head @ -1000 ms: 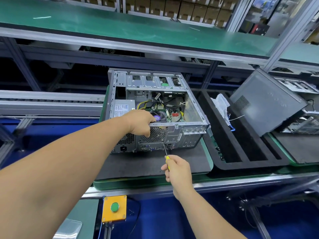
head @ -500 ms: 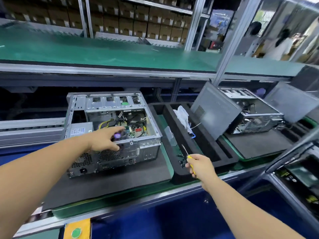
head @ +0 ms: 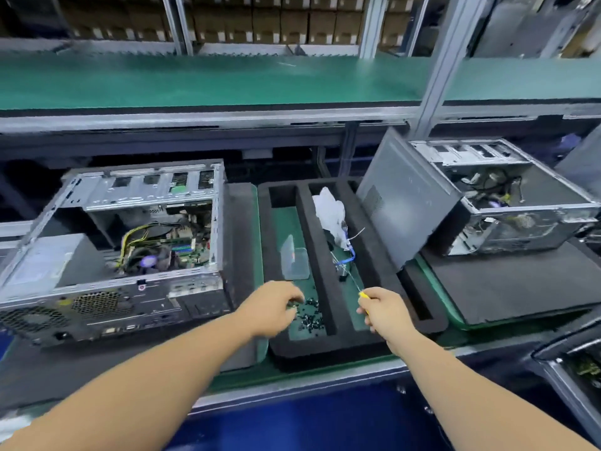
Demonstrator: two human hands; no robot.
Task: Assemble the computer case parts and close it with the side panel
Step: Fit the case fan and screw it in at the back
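Picking: my left hand (head: pixel 271 309) is curling its fingertips over the screws (head: pixel 309 315), pinching just one.
Keeping: my right hand (head: pixel 382 312) is gripping the screwdriver (head: pixel 353 281), tip clear.

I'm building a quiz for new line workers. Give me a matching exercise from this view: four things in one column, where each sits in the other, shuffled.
Things:
1. screwdriver
2. pile of dark screws
3. white plastic bag
4. side panel

Places:
A. leaning against the computer case on the right
B. far end of the foam tray's right slot
C. gripped in the right hand
D. near end of the tray's left slot, by the left hand

Pairs: 1-C, 2-D, 3-B, 4-A
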